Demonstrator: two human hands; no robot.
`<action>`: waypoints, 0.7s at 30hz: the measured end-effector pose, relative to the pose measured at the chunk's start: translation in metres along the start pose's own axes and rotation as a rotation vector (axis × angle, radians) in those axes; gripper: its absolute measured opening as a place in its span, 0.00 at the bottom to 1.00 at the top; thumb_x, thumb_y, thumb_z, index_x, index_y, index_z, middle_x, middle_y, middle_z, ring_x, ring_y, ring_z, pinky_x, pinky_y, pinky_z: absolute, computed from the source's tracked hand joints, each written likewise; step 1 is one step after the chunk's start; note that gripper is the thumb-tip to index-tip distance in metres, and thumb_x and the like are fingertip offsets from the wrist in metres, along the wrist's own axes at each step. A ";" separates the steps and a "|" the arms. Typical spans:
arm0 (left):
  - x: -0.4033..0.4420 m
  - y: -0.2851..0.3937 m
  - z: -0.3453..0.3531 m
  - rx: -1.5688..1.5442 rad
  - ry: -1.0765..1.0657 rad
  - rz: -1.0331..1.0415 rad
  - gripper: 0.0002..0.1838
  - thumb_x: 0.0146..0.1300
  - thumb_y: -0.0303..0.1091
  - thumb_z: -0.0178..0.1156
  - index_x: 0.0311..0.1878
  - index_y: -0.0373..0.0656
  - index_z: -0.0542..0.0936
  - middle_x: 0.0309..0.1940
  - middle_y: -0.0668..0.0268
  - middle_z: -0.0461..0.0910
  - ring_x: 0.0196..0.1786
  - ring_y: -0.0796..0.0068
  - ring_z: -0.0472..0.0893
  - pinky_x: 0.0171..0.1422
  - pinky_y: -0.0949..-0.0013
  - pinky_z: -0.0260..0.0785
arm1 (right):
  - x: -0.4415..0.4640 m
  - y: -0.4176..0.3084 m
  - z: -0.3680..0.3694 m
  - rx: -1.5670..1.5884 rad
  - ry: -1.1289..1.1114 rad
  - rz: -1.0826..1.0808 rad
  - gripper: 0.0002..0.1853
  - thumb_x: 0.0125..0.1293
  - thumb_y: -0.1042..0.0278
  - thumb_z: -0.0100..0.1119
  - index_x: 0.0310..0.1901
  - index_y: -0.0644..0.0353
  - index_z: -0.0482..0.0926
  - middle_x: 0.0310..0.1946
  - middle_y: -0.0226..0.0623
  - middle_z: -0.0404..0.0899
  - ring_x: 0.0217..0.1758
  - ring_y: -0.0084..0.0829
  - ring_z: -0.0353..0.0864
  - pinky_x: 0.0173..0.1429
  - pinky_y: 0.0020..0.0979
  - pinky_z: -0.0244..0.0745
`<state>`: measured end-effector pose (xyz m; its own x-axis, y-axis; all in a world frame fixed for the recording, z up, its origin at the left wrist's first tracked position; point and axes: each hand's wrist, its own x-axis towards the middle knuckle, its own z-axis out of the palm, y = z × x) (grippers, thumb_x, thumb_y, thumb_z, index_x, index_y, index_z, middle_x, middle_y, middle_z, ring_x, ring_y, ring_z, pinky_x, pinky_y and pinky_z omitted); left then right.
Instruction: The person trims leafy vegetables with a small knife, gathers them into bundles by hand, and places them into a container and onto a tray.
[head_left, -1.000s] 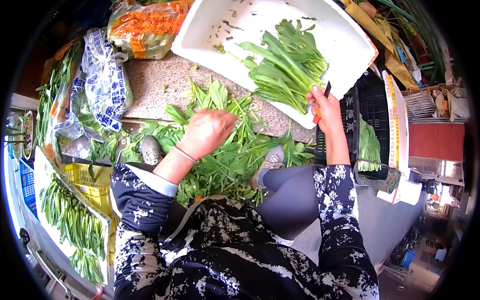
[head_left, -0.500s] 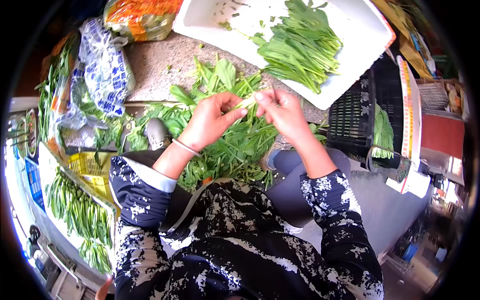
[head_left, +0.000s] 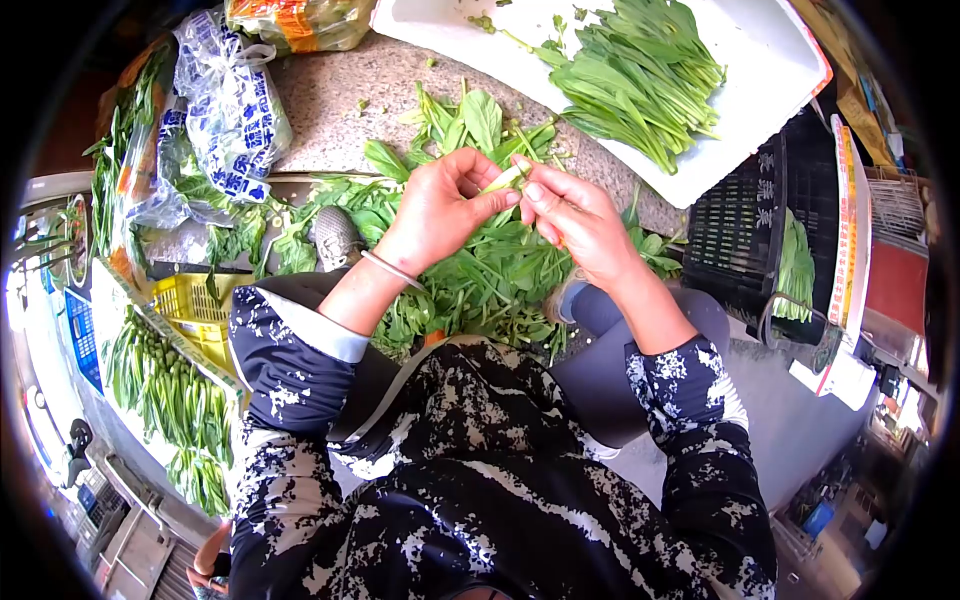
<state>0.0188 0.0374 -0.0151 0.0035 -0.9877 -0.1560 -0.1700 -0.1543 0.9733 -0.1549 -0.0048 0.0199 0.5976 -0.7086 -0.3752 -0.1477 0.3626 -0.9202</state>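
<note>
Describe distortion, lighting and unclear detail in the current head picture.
Head view: fisheye curvature, black corners; head view: bright light washes out much of the white box; head view: the small green piece between left hand and right hand shows little detail.

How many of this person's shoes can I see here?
2: the left shoe, beside the loose leaves, and the right shoe, partly hidden, just below the right hand in the picture.
</note>
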 end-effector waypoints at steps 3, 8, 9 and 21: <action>0.000 0.000 0.003 -0.040 0.025 0.029 0.08 0.52 0.28 0.66 0.31 0.38 0.75 0.24 0.72 0.76 0.27 0.87 0.72 0.33 0.80 0.67 | 0.000 0.000 -0.001 0.024 0.007 0.044 0.23 0.65 0.59 0.53 0.58 0.61 0.69 0.23 0.24 0.69 0.22 0.12 0.60 0.24 0.15 0.56; -0.001 0.002 0.002 -0.070 0.037 0.004 0.08 0.49 0.28 0.68 0.30 0.39 0.77 0.23 0.72 0.77 0.26 0.86 0.73 0.33 0.80 0.68 | 0.002 0.012 -0.010 -0.062 0.066 0.000 0.19 0.64 0.60 0.54 0.53 0.60 0.74 0.17 0.23 0.68 0.19 0.13 0.59 0.23 0.17 0.57; 0.000 0.003 0.001 -0.088 0.059 -0.001 0.08 0.49 0.28 0.68 0.30 0.40 0.76 0.23 0.72 0.77 0.27 0.86 0.73 0.33 0.80 0.67 | 0.003 0.014 -0.012 -0.070 0.075 0.038 0.20 0.64 0.59 0.55 0.53 0.61 0.74 0.20 0.25 0.71 0.21 0.13 0.61 0.24 0.18 0.59; 0.004 0.000 -0.007 -0.282 0.043 -0.033 0.09 0.58 0.28 0.60 0.38 0.40 0.70 0.24 0.73 0.73 0.27 0.87 0.72 0.29 0.82 0.67 | 0.037 0.006 -0.181 -0.994 0.904 0.086 0.13 0.53 0.59 0.64 0.38 0.54 0.79 0.32 0.33 0.80 0.34 0.31 0.79 0.39 0.33 0.72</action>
<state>0.0261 0.0333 -0.0145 0.0476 -0.9812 -0.1869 0.1112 -0.1807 0.9772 -0.2765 -0.1382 -0.0194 -0.1111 -0.9936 -0.0225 -0.8929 0.1097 -0.4366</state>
